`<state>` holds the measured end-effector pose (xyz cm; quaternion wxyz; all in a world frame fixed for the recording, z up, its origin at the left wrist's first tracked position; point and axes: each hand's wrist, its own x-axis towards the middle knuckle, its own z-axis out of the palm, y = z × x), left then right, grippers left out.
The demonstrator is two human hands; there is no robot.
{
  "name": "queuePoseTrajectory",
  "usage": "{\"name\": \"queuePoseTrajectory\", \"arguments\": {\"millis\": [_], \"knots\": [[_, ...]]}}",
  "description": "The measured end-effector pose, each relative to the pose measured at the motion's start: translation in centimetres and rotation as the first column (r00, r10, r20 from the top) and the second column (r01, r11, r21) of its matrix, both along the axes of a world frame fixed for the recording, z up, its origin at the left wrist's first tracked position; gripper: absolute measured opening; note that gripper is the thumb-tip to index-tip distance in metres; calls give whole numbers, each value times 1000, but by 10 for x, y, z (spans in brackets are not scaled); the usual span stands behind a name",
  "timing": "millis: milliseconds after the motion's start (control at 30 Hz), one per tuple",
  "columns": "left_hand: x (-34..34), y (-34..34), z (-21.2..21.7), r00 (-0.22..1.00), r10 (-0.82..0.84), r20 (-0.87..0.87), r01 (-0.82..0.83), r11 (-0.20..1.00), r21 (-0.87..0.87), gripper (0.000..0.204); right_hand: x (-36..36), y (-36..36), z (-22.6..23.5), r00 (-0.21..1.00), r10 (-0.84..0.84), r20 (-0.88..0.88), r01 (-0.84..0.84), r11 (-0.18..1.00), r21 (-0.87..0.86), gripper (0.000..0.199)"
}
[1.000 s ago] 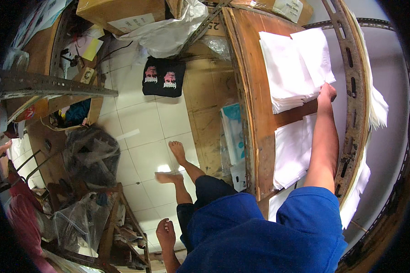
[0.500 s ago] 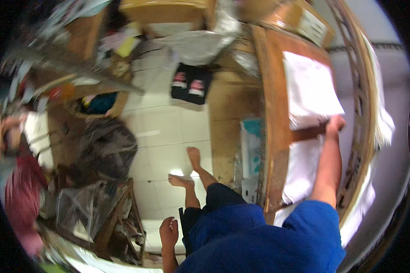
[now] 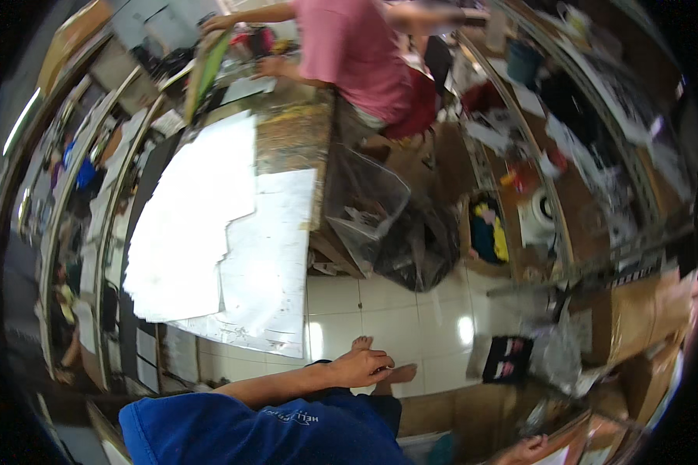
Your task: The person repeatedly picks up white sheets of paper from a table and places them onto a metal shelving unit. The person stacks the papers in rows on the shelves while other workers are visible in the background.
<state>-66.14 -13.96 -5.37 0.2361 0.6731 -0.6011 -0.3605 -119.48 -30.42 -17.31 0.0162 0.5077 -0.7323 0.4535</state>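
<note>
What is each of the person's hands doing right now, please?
Left hand: loosely curled, empty, hanging above the white tiled floor.
Right hand: only partly in view at the lower edge; grip cannot be told.

White tiled floor [image 3: 411, 310], cluttered shelves [image 3: 597, 163]

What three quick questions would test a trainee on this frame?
1. True or false: the left hand is holding a white sheet.
2. What covers most of the long table? A. white sheets B. folded clothes C. hand tools
3. Fill in: the person working at the far end of the table wears a ___ shirt.

Key
1. False. The hand is empty, fingers loosely curled, above the tiled floor.
2. A.
3. Pink.
</note>
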Motion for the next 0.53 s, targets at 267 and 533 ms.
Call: {"name": "queuePoseTrajectory", "arguments": {"millis": [267, 533], "knots": [[123, 70, 57, 845, 529, 71, -481, 812, -330, 23, 247, -42, -63, 619, 351, 703, -674, 696, 247, 16], [185, 158, 29, 529, 749, 399, -597, 663, -452, 41, 425, 32, 0, 351, 344, 871, -935, 182, 305, 11]]}}
